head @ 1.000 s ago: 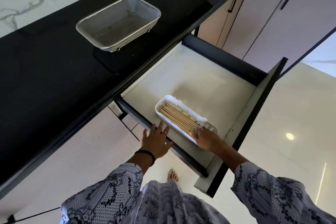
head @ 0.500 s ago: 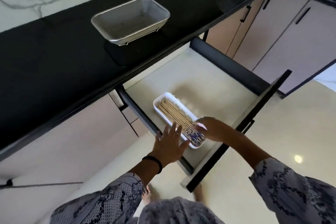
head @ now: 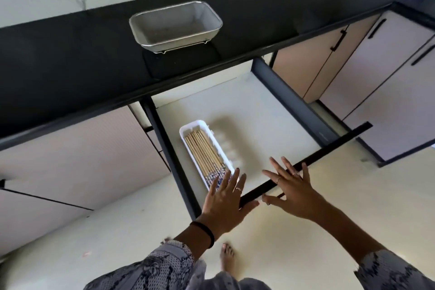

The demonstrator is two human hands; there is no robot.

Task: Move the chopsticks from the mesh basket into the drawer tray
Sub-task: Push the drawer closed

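The metal mesh basket (head: 175, 26) stands on the black counter with nothing visible inside. Below it the drawer (head: 247, 106) is pulled out. A white tray (head: 188, 126) lies near its left side, holding a bundle of wooden chopsticks (head: 203, 153) with patterned ends toward me. My left hand (head: 223, 202) is spread flat over the near end of the tray and the drawer's front panel (head: 313, 160). My right hand (head: 292, 190) is also spread with straight fingers across that front panel's top edge. Neither hand holds anything.
The black counter (head: 70, 59) runs across the view under a marbled wall. Closed cabinet doors (head: 381, 73) with black handles stand to the right of the drawer. My bare foot (head: 227, 258) is on the pale floor below the drawer front.
My right hand has left the tray's near end and moved onto the drawer's front edge. My left hand shifted right to the drawer front. The view has swung so the drawer faces me.
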